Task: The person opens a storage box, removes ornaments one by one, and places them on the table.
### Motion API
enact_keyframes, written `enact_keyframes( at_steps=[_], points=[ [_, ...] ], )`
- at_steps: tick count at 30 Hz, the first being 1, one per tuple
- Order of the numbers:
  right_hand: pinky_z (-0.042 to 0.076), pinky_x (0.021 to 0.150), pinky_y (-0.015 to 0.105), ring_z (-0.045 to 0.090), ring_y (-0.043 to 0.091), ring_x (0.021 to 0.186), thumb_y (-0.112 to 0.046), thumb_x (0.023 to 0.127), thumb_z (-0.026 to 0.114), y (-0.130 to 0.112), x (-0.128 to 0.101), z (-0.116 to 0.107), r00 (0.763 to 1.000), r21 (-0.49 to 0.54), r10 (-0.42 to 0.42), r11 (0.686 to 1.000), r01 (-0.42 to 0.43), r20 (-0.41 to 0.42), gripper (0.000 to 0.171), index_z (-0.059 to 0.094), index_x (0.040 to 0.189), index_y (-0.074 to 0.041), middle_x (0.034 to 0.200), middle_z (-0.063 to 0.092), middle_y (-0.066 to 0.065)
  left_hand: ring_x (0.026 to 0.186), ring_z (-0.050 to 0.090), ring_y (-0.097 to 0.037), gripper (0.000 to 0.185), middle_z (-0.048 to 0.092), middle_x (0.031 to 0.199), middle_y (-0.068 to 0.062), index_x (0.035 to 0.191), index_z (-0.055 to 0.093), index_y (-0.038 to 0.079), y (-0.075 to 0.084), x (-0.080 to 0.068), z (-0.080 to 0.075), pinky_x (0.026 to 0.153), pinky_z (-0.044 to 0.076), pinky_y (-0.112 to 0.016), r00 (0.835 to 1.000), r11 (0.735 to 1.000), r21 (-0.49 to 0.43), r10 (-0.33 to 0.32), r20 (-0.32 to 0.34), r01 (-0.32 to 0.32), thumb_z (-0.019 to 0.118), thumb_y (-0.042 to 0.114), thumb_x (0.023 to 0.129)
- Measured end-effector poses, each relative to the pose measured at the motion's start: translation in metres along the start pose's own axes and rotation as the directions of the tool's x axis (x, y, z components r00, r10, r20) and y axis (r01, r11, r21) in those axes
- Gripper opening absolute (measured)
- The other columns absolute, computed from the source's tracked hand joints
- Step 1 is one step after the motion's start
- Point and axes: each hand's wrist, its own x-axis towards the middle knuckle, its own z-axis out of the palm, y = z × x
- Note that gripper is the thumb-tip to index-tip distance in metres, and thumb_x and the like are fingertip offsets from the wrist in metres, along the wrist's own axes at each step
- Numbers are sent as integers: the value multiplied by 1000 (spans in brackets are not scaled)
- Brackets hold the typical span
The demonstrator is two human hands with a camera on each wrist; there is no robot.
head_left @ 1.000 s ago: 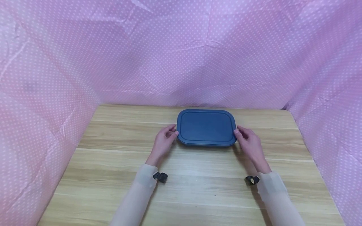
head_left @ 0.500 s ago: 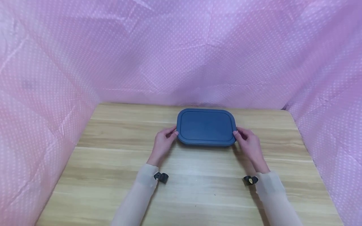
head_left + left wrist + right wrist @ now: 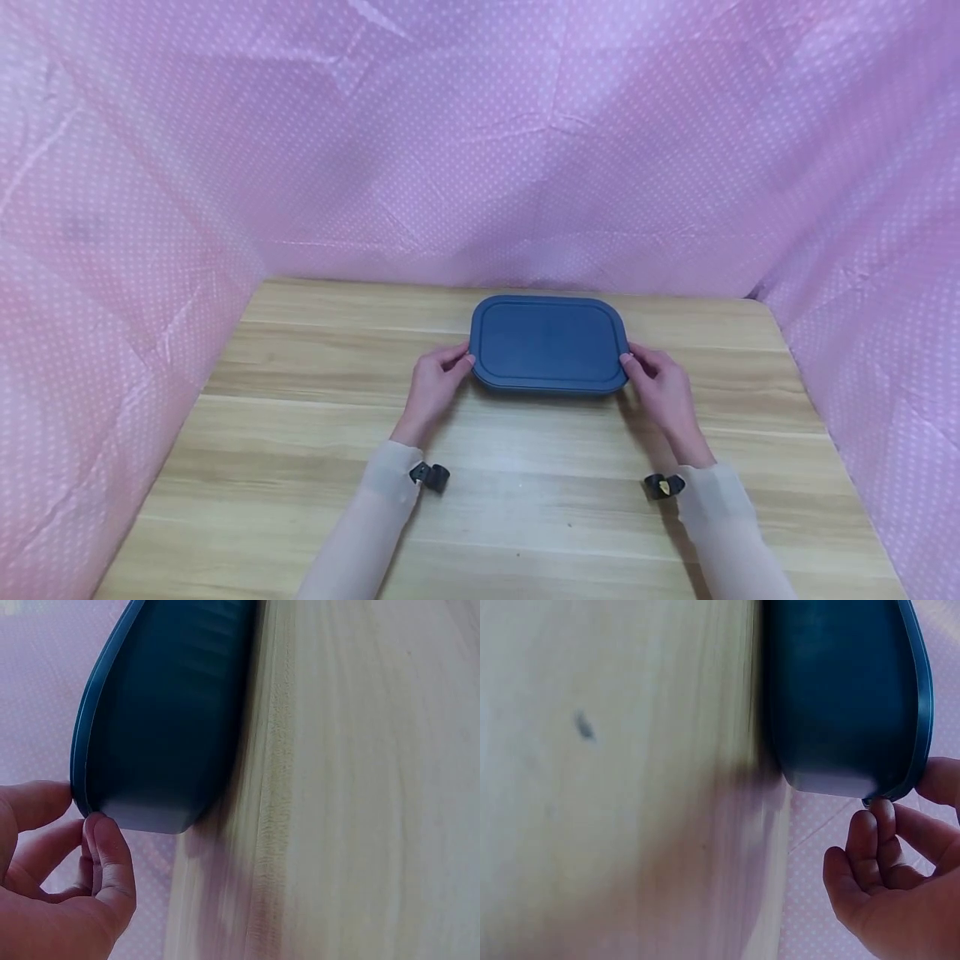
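A dark blue rectangular food container (image 3: 550,343) with rounded corners and a flat lid of the same colour sits near the back of the table. My left hand (image 3: 433,387) pinches the rim at its left end. At the right end my right hand (image 3: 663,392) does the same. In the left wrist view the thumb and fingers (image 3: 112,859) meet the lid's edge from above and below. The right wrist view shows the container's side wall (image 3: 840,697) down on the wood, with the fingertips (image 3: 862,821) just under the rim. What is inside the container is hidden.
The wooden table (image 3: 517,500) reaches toward me in front of the container. Pink dotted cloth (image 3: 480,150) hangs behind the table and along both sides. Each sleeve cuff bears a small black wrist device (image 3: 430,477).
Hardly anything differs. The scene sits slightly lower in the head view, and both hands stay at the container's two ends.
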Motion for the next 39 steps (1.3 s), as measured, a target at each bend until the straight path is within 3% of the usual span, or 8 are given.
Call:
enact_keyframes(
  at_steps=[12,23,32,39],
  points=[
    [42,77,14,57,24,96,-27,107,59,-3,-2,0,1000,-15,-16,1000,15,-13,43,66,135,5,112,68,23,118,64,-29,36,71,128,-16,133,70,5,1,-2,-1,103,50,-45,1000,1000,-16,4,-20,-4,71,14,98],
    [41,79,10,58,26,103,-24,106,61,-4,-4,0,999,7,-21,1000,21,-36,43,64,136,6,119,66,25,119,64,-28,35,71,127,-14,132,71,5,3,-6,-2,102,51,-44,999,999,-32,-20,-36,19,70,18,99],
    [40,83,-1,63,33,112,-25,106,61,-7,-6,0,999,35,-21,999,22,-49,45,62,138,6,124,63,25,114,67,-24,32,72,125,-11,130,73,7,6,-11,0,98,55,-40,995,995,-97,-46,-93,37,71,17,99],
    [45,80,4,60,15,99,-23,105,63,-13,-11,1,996,63,-34,997,40,-84,42,64,138,4,113,66,18,118,67,-23,31,72,127,-10,128,74,8,7,-16,-1,98,55,-35,987,975,-215,-93,-131,63,72,19,99]
  ],
)
